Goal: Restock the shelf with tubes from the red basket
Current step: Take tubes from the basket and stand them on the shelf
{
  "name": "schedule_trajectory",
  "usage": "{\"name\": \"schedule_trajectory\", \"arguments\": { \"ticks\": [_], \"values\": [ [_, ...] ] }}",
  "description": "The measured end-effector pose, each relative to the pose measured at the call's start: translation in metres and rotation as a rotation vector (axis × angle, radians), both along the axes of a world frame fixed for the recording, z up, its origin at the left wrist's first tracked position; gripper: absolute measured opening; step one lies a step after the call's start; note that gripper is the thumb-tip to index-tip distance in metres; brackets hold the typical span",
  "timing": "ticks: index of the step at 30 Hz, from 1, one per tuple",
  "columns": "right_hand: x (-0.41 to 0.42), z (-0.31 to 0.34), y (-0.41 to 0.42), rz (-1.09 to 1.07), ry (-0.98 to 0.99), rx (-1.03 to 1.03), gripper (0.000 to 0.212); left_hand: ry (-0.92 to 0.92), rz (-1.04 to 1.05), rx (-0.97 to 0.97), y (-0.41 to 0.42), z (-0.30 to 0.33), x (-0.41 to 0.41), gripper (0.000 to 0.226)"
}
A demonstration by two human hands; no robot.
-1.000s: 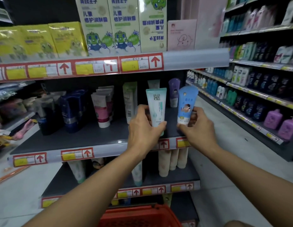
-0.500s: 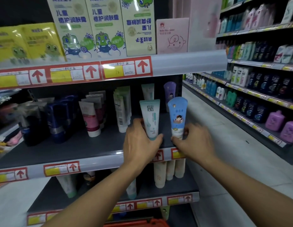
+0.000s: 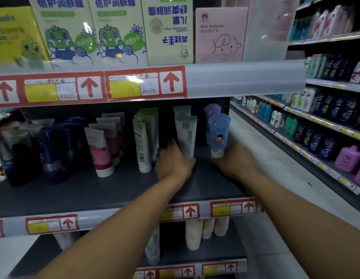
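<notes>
Fingers of the left hand [image 3: 174, 162] clamp the teal tube [image 3: 186, 135], right hand [image 3: 235, 161] the blue tube [image 3: 219, 135] (at three o'clock); placing, release next.

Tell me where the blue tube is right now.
The blue tube stands at the middle shelf's right end, held by the right hand, beside the teal-white tube.

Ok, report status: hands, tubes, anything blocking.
Left hand grips teal-white tube, right hand grips blue tube. Both upright at middle shelf. Matching tubes stand behind; nothing blocking.
</notes>
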State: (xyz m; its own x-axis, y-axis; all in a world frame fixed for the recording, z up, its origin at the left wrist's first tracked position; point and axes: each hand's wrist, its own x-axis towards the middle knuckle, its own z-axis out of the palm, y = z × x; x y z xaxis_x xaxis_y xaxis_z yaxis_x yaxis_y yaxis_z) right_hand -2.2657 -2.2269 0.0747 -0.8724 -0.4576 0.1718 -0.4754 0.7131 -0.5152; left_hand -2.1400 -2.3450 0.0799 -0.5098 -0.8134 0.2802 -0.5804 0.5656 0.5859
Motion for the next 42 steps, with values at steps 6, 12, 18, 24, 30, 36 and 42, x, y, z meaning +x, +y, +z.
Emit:
{"name": "schedule_trajectory", "arguments": {
  "ticks": [6, 12, 18, 24, 30, 36, 42],
  "values": [
    [-0.021, -0.004, -0.024, -0.052, -0.038, -0.032, 0.059, 0.028, 0.026, 0.024, -0.016, -0.003, -0.026, 0.059],
    [-0.033, -0.002, -0.032, -0.038, -0.096, -0.083, 0.056, 0.058, 0.046, 0.027, -0.022, -0.008, -0.038, 0.059],
    [-0.029, -0.007, -0.032, 0.004, -0.057, -0.063, 0.054, 0.096, 0.034, 0.053, -0.024, -0.011, -0.041, 0.061],
    [-0.027, -0.007, -0.030, 0.001, -0.007, -0.051, 0.048, 0.094, 0.015, 0.062, -0.025, -0.012, -0.040, 0.054],
    [-0.028, -0.007, -0.031, -0.001, 0.003, -0.034, 0.049, 0.096, 0.019, 0.063, -0.028, -0.014, -0.040, 0.053],
    [-0.029, -0.007, -0.031, 0.003, 0.011, -0.025, 0.048, 0.099, 0.022, 0.072, -0.031, -0.015, -0.042, 0.056],
    [-0.030, -0.008, -0.033, 0.004, 0.012, -0.019, 0.050, 0.108, 0.026, 0.078, -0.034, -0.017, -0.043, 0.057]
  ]
}}
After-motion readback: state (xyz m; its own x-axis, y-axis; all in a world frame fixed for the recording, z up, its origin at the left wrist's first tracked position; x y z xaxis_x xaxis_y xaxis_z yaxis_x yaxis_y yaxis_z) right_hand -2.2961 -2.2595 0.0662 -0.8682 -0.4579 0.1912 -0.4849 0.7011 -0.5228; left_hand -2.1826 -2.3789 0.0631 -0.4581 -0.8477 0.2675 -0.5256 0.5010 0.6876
